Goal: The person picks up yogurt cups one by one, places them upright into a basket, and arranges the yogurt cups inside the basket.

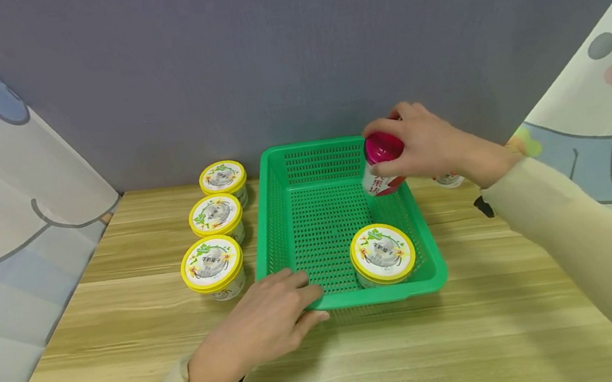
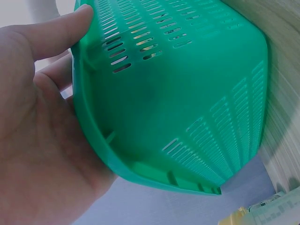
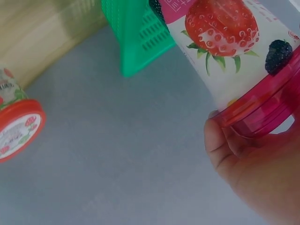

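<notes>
My right hand (image 1: 422, 142) grips a pink-lidded jar (image 1: 380, 184) by its lid, over the far right corner of a green plastic basket (image 1: 272, 222). A strawberry and blackberries are printed on the jar's white side in the right wrist view. At the near left corner, my left hand (image 1: 262, 318) holds the basket's rim, its fingers over the edge and its thumb outside in the left wrist view. One yellow-lidded tub (image 1: 382, 254) stands upright inside the basket, at the near right.
Three more yellow-lidded tubs, the nearest of them a tub (image 1: 212, 264), stand in a row left of the basket. A red-lidded tub (image 3: 21, 129) is to its right, mostly hidden by my right hand in the head view. A grey wall panel (image 1: 287, 56) rises directly behind.
</notes>
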A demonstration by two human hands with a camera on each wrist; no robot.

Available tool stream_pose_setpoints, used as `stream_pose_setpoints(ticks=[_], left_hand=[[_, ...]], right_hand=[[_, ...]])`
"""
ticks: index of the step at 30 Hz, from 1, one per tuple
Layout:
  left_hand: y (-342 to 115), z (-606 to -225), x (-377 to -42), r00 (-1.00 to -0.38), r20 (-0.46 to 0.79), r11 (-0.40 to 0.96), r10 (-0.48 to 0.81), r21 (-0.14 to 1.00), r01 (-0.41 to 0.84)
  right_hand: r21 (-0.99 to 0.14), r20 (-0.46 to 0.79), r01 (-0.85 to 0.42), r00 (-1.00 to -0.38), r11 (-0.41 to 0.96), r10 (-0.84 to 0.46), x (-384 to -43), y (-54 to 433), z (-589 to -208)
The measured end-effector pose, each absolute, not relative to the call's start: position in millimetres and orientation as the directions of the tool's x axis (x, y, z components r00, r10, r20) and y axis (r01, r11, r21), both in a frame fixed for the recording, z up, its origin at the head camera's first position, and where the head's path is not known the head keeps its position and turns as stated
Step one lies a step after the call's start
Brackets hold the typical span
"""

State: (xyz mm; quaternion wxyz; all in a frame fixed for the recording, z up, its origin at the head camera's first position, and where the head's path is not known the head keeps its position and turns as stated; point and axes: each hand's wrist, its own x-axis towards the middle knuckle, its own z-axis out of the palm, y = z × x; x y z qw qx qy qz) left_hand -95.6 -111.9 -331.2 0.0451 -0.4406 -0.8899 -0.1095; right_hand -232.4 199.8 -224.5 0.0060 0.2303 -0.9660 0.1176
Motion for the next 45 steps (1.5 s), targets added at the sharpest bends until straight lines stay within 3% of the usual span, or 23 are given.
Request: stream_pose_setpoints(ticks=[35, 45], left_hand=[[-111, -332, -96, -0.607, 0.178, 0.588, 0.775, 0.148, 0.795], [-111, -332, -96, -0.606, 0.188, 0.589, 0.773, 0.142, 0.795]], right_hand=[[-0.291, -0.005, -0.474, -0.868, 0.831, -0.497, -236, 182, -282], [-0.264, -0.061, -0.477, -0.859, 0.838, -0.508, -235, 179, -292]])
